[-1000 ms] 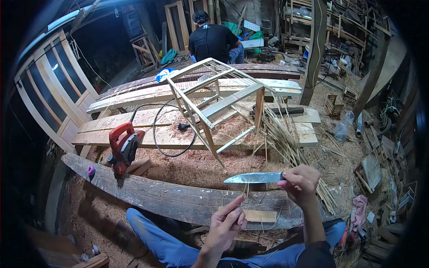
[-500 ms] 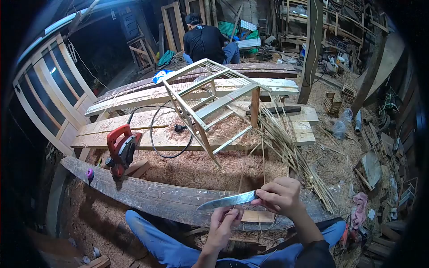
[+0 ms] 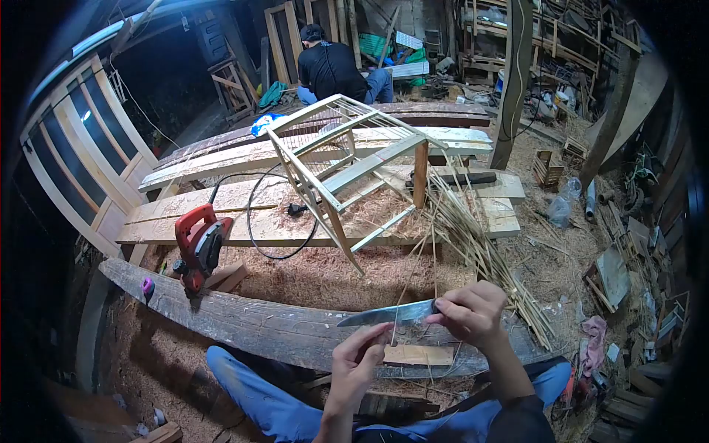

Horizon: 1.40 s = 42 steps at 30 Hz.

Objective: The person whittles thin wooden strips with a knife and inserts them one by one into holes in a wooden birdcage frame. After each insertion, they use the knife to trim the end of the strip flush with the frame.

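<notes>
My right hand (image 3: pixel 473 314) is closed round the handle end of a knife (image 3: pixel 388 314), its broad blade pointing left above the old plank. Just below the blade, my left hand (image 3: pixel 360 359) is pinched closed at a thin bamboo strip (image 3: pixel 398 308). The strip rises past the blade, slanting away from me; the exact grip is partly hidden by the fingers. A small pale wood block (image 3: pixel 419 355) lies on the weathered plank (image 3: pixel 295 332) beneath my hands. More thin bamboo strips (image 3: pixel 480 247) lie in a loose bundle beyond my right hand.
A slatted wooden frame (image 3: pixel 374 171) stands tilted on the shaving-covered boards (image 3: pixel 170 210). At left, a red power planer (image 3: pixel 199 247) rests on the plank, its black cord looping behind. A purple round object (image 3: pixel 148 286) sits nearby. Farther back, a person (image 3: pixel 332 72) sits facing away.
The knife and my right hand have shifted slightly right and up. My left hand has tilted and now sits lower against the blade, a little farther left.
</notes>
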### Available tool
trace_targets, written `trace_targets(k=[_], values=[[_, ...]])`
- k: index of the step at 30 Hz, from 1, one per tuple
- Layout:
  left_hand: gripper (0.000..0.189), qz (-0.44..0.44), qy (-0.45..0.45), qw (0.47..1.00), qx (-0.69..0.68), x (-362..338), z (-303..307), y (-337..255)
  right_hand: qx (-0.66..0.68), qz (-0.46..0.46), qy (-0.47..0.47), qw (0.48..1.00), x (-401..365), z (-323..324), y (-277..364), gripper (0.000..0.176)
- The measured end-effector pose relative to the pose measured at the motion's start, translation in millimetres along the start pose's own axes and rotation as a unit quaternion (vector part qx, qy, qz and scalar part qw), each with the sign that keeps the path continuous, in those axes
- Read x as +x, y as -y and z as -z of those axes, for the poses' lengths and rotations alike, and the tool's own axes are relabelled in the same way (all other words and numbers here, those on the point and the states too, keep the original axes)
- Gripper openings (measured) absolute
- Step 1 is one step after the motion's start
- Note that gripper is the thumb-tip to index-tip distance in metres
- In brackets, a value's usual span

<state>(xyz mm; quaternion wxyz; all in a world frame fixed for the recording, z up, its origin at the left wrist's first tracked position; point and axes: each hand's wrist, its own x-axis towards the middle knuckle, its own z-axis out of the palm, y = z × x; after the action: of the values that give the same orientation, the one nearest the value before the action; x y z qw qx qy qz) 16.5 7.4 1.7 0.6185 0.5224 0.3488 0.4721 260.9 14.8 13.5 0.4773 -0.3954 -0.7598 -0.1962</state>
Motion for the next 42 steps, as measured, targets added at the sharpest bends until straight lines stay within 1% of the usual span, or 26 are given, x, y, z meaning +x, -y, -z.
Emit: trace_targets(k=[1,5,6,8,10,11,13,16,19,22,23,25,27,29,31,36,41,42], values=[[0.03,0.002,0.014,1.0,-0.002,1,0,-3,-0.013,-0.001,-0.007,1.0,0,0,-1,0.034],[0.032,-0.006,0.008,1.0,0.0,3,0,-3,-0.02,0.005,-0.013,1.0,2,-1,-1,0.031],[0.031,-0.008,0.022,1.0,-0.003,4,3,-2,-0.02,0.005,-0.013,1.0,1,-1,-5,0.031],[0.031,-0.01,0.036,0.999,-0.007,4,10,-3,-0.043,-0.029,-0.055,0.997,-3,1,-17,0.031],[0.031,0.031,0.044,0.999,0.002,5,13,-4,-0.041,-0.03,-0.05,0.997,-4,-1,-18,0.029],[0.031,0.031,0.045,0.998,0.001,5,13,-4,-0.04,-0.03,-0.047,0.998,-4,-1,-18,0.027],[0.032,0.081,0.063,0.994,-0.037,7,13,-3,-0.047,-0.035,-0.038,0.998,-5,-4,-14,0.028],[0.035,0.069,0.068,0.995,-0.029,8,10,-4,-0.011,-0.038,-0.052,0.998,-11,-13,-13,0.029],[0.036,0.073,0.042,0.995,-0.057,6,5,-6,0.014,-0.02,-0.025,0.999,-12,-17,-6,0.031],[0.04,0.067,0.041,0.993,-0.083,5,8,3,0.045,0.003,0.041,0.998,-9,-18,3,0.038],[0.04,0.067,0.04,0.993,-0.083,4,8,5,0.046,0.003,0.041,0.998,-8,-18,6,0.038],[0.042,0.082,0.049,0.987,-0.129,3,5,4,0.048,-0.001,0.056,0.997,-9,-19,12,0.032],[0.043,0.08,0.049,0.989,-0.113,2,3,7,0.048,0.001,0.062,0.997,-10,-19,14,0.032],[0.044,0.079,0.05,0.991,-0.096,2,0,9,0.059,0.007,0.053,0.997,-13,-19,13,0.032],[0.043,0.114,0.051,0.985,-0.12,0,-6,9,0.062,0.002,0.048,0.997,-14,-18,12,0.031],[0.043,0.102,0.046,0.989,-0.101,-1,-10,7,0.052,0.007,0.035,0.998,-14,-13,8,0.029],[0.039,0.087,0.047,0.993,-0.071,0,0,4,0.032,-0.025,0.012,0.999,-15,-10,-2,0.025],[0.038,0.085,0.046,0.993,-0.074,-1,1,-1,0.014,-0.062,-0.025,0.998,-16,-8,-12,0.02]])
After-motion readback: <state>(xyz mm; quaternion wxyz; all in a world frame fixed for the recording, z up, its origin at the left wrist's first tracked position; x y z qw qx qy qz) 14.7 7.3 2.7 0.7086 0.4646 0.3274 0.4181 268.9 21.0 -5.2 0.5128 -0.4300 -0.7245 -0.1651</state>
